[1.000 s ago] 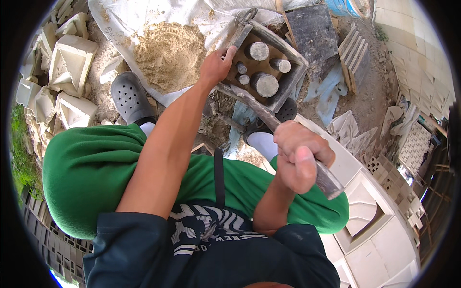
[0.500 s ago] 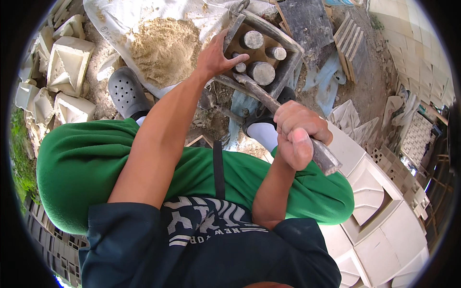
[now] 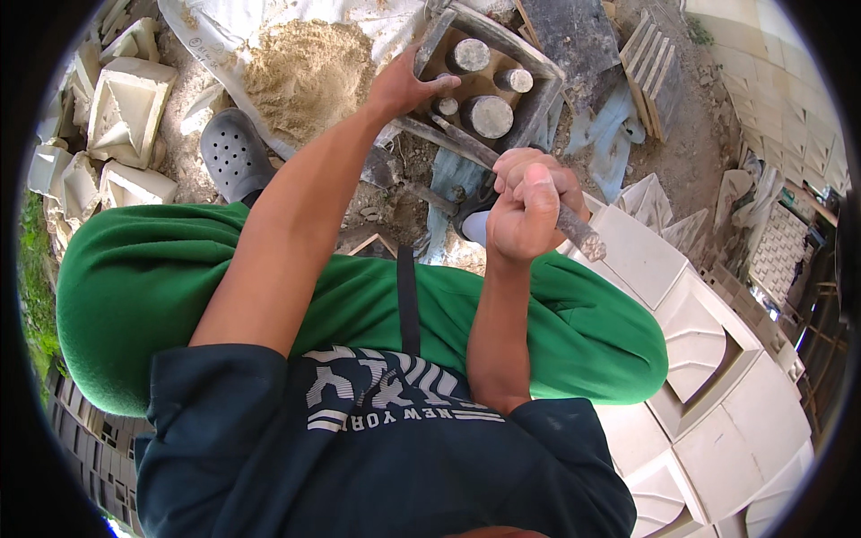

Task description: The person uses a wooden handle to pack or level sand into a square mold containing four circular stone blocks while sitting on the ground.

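Note:
My left hand [image 3: 404, 88] grips the left wall of a grey wooden box frame [image 3: 534, 103], its thumb over the rim and its other fingers mostly hidden. Inside the box, several round posts with pale tops stand in sand; the largest post [image 3: 489, 117] is at the near right. My right hand [image 3: 538, 202] is closed around a long grey rod [image 3: 583, 235], whose thick end sticks out toward me. From my fist the rod slants up and left over the box's near wall, its thin far end beside the smallest post [image 3: 446, 107].
A sand heap [image 3: 309, 76] lies on a white sheet left of the box. Pale cast blocks [image 3: 134, 112] are piled at far left. A long-handled tool [image 3: 421, 193] lies near my feet. White moulded blocks [image 3: 700, 350] stand at right; slatted wood [image 3: 650, 76] leans behind.
My right hand and the rod have moved up and left, toward the box. My left hand stays at the box's left wall, with only a slight shift.

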Motion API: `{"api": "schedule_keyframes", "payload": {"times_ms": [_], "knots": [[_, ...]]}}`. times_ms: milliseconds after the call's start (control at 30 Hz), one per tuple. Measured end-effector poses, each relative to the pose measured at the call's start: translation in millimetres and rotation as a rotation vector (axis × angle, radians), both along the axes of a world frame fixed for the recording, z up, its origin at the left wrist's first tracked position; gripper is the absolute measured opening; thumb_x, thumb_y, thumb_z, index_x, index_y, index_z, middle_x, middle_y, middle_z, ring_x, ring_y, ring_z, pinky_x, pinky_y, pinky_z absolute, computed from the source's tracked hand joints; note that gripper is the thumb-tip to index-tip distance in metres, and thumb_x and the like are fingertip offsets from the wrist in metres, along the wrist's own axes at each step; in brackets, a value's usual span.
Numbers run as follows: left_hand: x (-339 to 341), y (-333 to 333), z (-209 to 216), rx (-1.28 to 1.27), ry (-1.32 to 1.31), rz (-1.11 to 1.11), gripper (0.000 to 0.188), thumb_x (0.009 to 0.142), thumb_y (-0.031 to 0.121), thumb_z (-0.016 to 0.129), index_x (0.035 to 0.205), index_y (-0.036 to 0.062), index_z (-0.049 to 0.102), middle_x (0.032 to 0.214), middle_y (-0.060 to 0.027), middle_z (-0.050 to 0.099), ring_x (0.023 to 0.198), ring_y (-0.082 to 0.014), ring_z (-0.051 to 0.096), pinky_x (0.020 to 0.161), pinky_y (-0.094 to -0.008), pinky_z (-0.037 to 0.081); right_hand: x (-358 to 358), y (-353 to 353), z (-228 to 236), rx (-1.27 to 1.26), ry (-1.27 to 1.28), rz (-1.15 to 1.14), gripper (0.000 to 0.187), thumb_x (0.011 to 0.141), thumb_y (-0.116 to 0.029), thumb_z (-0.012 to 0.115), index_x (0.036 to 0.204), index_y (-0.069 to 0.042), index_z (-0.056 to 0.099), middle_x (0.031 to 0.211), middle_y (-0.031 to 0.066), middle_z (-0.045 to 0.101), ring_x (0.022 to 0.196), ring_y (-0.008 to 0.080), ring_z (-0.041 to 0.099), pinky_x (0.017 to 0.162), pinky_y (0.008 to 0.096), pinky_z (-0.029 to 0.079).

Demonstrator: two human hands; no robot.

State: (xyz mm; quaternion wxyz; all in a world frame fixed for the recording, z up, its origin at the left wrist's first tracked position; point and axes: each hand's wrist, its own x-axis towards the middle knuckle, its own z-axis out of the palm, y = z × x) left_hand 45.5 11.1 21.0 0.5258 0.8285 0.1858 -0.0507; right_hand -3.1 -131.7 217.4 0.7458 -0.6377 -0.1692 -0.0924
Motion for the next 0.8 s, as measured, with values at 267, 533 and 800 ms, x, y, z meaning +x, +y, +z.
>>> {"api": "schedule_keyframes", "payload": {"times_ms": [267,533,800], "knots": [[3.3,2.2,-4.1,-0.044,0.054,-0.02,0.106,0.062,0.067,0.074,0.134,-0.0035,0.041,0.12,-0.0224,0.059,0.112,-0.0339,0.058,0.097,-0.0395,0.044,-1.8,13.6,0.3,0.041,-0.059,-0.021,0.017,0.084,-0.007,0.055,0.07,0.001,0.048,0.061,0.0102,0.052,0.052,0.0176,0.046,0.05,0.0313,0.04],[3.7,4.0,5.4,-0.057,0.06,-0.011,0.096,0.063,0.068,0.072,0.126,-0.0015,0.051,0.113,-0.022,0.063,0.105,-0.034,0.061,0.093,-0.0405,0.046,4.6,23.7,13.4,-0.063,-0.076,0.028,0.039,0.1,-0.028,0.042,0.067,-0.007,0.034,0.058,0.0037,0.038,0.054,0.0149,0.036,0.051,0.031,0.035],[5.6,2.6,-3.3,-0.208,0.032,0.028,0.094,0.061,0.067,0.074,0.118,-0.0051,0.057,0.108,-0.0215,0.065,0.1,-0.0321,0.063,0.089,-0.0387,0.048,24.1,13.8,15.2,0.048,0.005,0.099,0.041,0.099,-0.026,0.042,0.062,-0.008,0.036,0.055,0.004,0.039,0.05,0.0159,0.036,0.052,0.0327,0.036]]}}
